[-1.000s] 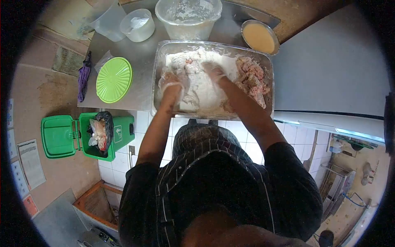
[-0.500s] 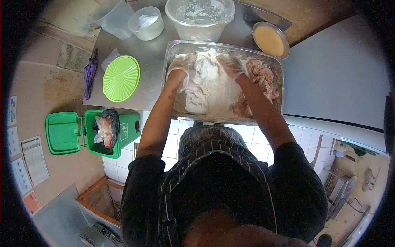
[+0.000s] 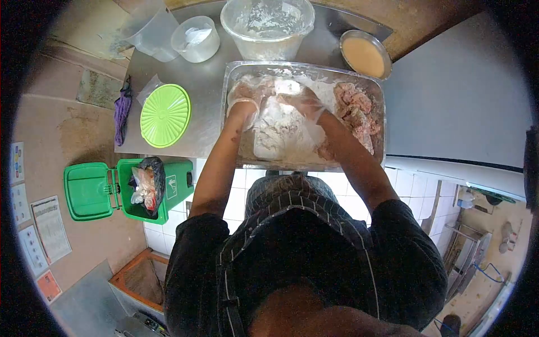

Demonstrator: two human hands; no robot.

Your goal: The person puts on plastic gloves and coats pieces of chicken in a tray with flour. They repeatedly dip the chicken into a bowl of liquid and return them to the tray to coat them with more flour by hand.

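A clear rectangular tub [image 3: 306, 66] holds white flour [image 3: 279, 133] and, along its right side, floury pieces of raw meat [image 3: 358, 109]. Both my hands wear thin clear plastic gloves and are down in the flour. My left hand [image 3: 245, 94] is near the tub's left wall, its fingers pointing inward and smeared by motion. From the right, my right hand [image 3: 304, 103] reaches toward it, fingers blurred and dusted white. Between the hands lies a bright white heap of flour [image 3: 287, 86]; I cannot tell whether they grip anything in it.
Behind the tub stands a flour-smeared plastic bucket [image 3: 268, 42]. A bowl of beige liquid [image 3: 364, 55] is at back right. Left on the steel table [image 3: 205, 123] are a green lid [image 3: 165, 115], a small tub [image 3: 196, 48] and a purple cloth [image 3: 122, 109]. A green bin [image 3: 178, 188] stands below.
My right hand has moved left, closer to my left hand, leaving more of the meat uncovered. My left hand has shifted slightly inward. The whole view has tilted a little.
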